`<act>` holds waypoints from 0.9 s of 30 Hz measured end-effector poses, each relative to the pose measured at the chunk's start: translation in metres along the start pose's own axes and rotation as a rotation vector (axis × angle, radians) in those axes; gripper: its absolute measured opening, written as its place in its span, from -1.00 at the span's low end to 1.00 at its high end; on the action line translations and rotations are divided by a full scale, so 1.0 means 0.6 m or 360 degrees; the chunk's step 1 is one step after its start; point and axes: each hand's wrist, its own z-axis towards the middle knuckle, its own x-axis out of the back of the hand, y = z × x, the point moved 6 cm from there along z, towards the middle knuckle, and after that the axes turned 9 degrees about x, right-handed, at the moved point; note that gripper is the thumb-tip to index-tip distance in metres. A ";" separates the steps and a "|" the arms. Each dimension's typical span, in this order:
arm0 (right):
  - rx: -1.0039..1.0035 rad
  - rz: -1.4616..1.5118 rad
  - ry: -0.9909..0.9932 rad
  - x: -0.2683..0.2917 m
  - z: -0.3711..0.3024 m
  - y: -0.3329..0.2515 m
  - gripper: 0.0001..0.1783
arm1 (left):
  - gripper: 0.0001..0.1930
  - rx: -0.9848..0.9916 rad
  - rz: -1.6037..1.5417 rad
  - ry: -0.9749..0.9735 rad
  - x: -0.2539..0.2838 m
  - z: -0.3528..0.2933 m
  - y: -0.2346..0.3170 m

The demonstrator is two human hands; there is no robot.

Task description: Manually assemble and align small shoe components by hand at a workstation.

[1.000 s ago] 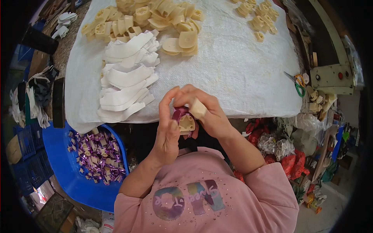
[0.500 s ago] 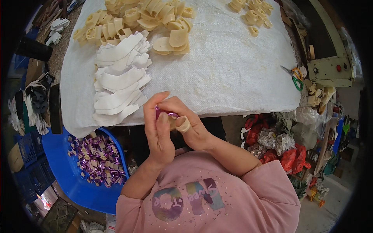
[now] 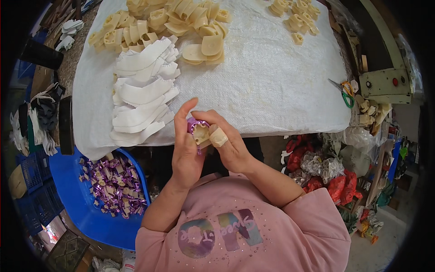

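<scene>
With the clock face centred on the block (image 3: 200,132), 12 o'clock lies at the top of the view. The block, cream with a shiny purple wrap around its outside, is held between the two hands, just off the near edge of the worktop (image 3: 71,68), its hollow cream face turned upward. It is grasped by the left hand (image 3: 186,154) from the 8 o'clock side, the index finger being raised clear toward 11 o'clock. From the 3 o'clock side it is gripped by the right hand (image 3: 233,147); the thumb, wrapped in a pale band (image 3: 219,137), is pressed at the rim, and the fingers are curled behind the purple wrap. Some fingertips are hidden.

The worktop is covered by a white sheet (image 3: 272,90). On it, white strips (image 3: 140,97) are piled in overlapping rows at 10 o'clock. A large heap of cream blocks (image 3: 181,18) is gathered between 11 and 12 o'clock, touching the strips, and a smaller cluster (image 3: 301,18) is set well apart between 1 and 2 o'clock. Between 2 and 3 o'clock, scissors (image 3: 343,90) with green and orange handles are laid at the sheet's edge. Below the worktop, at 8 o'clock, purple bits (image 3: 118,186) are held in a blue tub (image 3: 79,204). Red bags (image 3: 346,186) are bundled near 4 o'clock.
</scene>
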 end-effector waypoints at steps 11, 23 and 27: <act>-0.0167 -0.0914 -0.0378 0.023 0.042 -0.038 -0.66 | -0.08 -0.0488 0.1179 0.0029 0.003 -0.005 0.029; -0.0683 0.0606 -0.0056 0.051 0.023 0.029 -0.77 | -0.53 -0.0247 0.1256 0.0122 0.010 -0.007 0.047; -0.0470 0.0394 -0.0295 0.057 0.028 0.017 -0.81 | -0.50 -0.0502 0.1541 0.0087 -0.010 -0.014 0.060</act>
